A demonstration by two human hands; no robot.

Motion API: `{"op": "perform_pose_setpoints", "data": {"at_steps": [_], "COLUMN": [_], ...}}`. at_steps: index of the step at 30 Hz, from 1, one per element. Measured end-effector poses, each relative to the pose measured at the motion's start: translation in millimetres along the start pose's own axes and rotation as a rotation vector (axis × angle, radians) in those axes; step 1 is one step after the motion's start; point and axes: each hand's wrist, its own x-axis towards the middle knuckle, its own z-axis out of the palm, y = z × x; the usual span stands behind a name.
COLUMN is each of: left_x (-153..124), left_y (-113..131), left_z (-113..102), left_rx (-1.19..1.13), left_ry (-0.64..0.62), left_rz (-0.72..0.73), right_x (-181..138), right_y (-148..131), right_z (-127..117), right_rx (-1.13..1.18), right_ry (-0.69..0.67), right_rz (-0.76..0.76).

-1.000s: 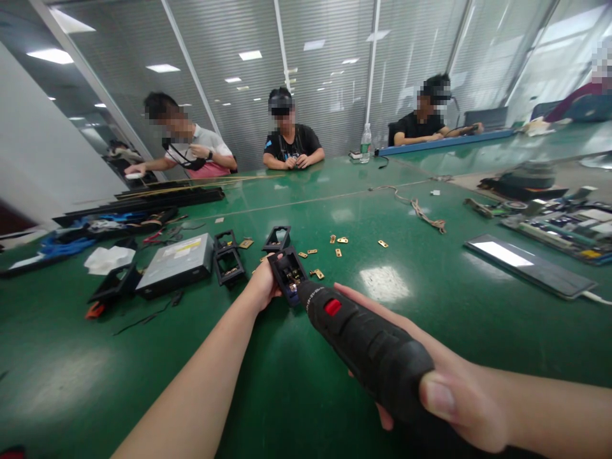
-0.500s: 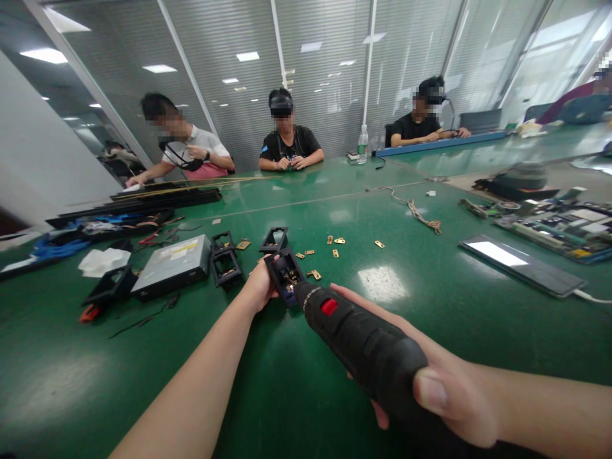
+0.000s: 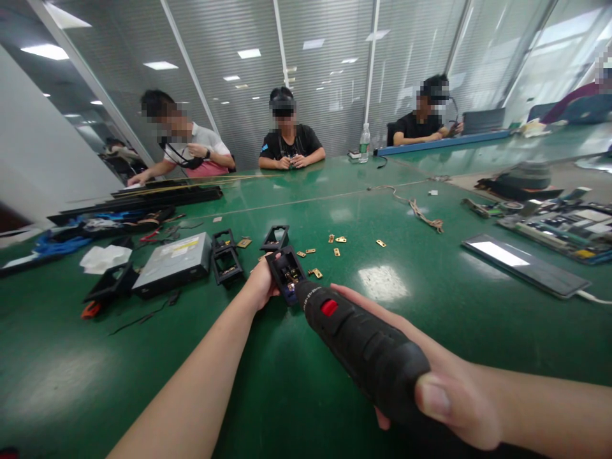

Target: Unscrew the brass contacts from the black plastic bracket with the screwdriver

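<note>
My left hand (image 3: 261, 285) grips a small black plastic housing (image 3: 285, 270) with brass parts inside, holding it tilted above the green table (image 3: 296, 395). My right hand (image 3: 444, 389) is wrapped round a black electric screwdriver (image 3: 363, 344) with a red switch, its tip pointed into the housing. Several small brass pieces (image 3: 337, 242) lie scattered just beyond the housing. Two more black housings (image 3: 226, 262) sit to the left of my left hand, and another one (image 3: 276, 237) lies behind it.
A grey optical drive (image 3: 174, 262) lies left of the housings, with white paper (image 3: 104, 257) and cables behind it. A flat panel (image 3: 526, 266) and circuit boards (image 3: 568, 226) lie at the right. Three people sit at the table's far side, near a water bottle (image 3: 365, 142).
The hands, housing and screwdriver keep nearly the same pose; only the view shifts slightly.
</note>
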Motion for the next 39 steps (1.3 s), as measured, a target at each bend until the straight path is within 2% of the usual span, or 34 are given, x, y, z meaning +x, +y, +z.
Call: {"op": "perform_pose_setpoints", "data": {"at_steps": [4, 8, 21, 35, 39], "left_x": [0.2, -0.1, -0.4, 1.9, 3.4], "left_y": [-0.1, -0.4, -0.5, -0.5, -2.1], "left_z": [-0.3, 0.2, -0.5, -0.8, -1.7], "left_rx": [0.005, 0.024, 0.014, 0.012, 0.002], "left_ry": [-0.002, 0.007, -0.021, -0.026, -0.024], "left_rz": [-0.015, -0.018, -0.013, -0.022, -0.004], "right_x": [-0.5, 2.7, -0.5, 4.9, 7.5], "right_y": [4.1, 2.4, 3.6, -3.8, -9.3], "right_z": [-0.8, -0.3, -1.8, 3.1, 6.4], "right_rx": [0.048, 0.039, 0.026, 0.02, 0.025], "right_ry": [0.045, 0.004, 0.038, -0.013, 0.034], "right_rz": [-0.013, -0.077, 0.017, -0.05, 0.005]}}
